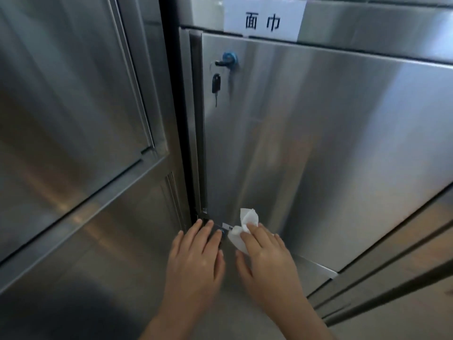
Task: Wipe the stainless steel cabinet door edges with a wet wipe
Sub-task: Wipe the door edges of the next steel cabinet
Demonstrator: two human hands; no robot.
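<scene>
A stainless steel cabinet door (318,143) fills the middle and right of the head view. Its left edge (203,133) runs straight down beside a dark gap. A crumpled white wet wipe (246,225) lies against the door's lower left part. My right hand (267,261) presses the wipe onto the steel with straight, spread fingers. My left hand (196,256) lies flat beside it, fingertips touching the steel at the door's bottom left corner, over a small dark fitting (217,231). It holds nothing.
A blue lock (230,58) with a black key in it sits near the door's top left, and a second black key (216,85) hangs below. A white paper label (263,19) is stuck above the door. Another steel cabinet (73,119) stands at left.
</scene>
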